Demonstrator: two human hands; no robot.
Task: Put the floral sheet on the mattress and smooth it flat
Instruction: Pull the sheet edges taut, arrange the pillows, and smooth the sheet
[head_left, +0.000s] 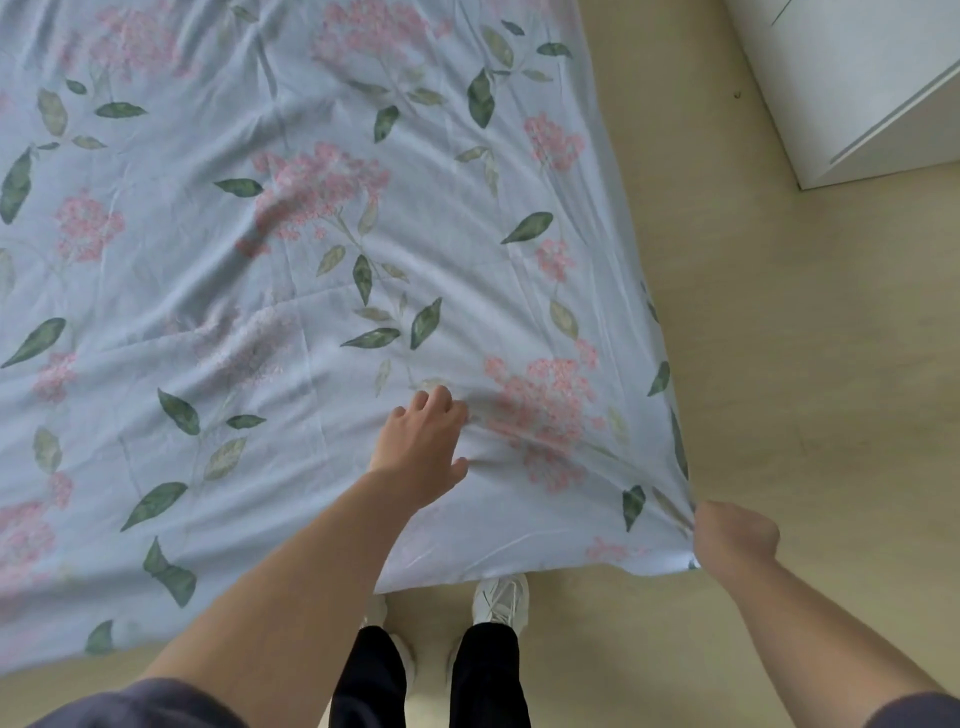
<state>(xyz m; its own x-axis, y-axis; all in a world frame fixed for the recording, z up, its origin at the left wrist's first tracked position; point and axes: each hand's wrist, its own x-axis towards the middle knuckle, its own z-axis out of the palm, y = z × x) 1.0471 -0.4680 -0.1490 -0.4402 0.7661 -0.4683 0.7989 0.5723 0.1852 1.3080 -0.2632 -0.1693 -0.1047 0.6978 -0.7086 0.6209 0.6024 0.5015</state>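
1. Mostly done: floral sheet (311, 260) already spread across the mattress, hiding it fully.
2. Left to do, by the look of it: pulling the near corner taut, flattening creases mid-bed and along the front edge.
3. Left hand (423, 447) down on the sheet, fingers bent; pinching or just pressing, cannot tell.
4. Right hand (735, 540) fisted round the corner, out over the floor (779, 364).
5. Thin, soft, pale blue; pink blooms, green leaves; shallow ridges fanning between the hands.

Dark clothes, white shoes, bare arms.
Slate-grey short sleeves (140, 706) covered both upper arms; the left hand (423, 441) and right hand (732, 540) were bare; black trousers (483, 675) met white laced trainers (501, 597).
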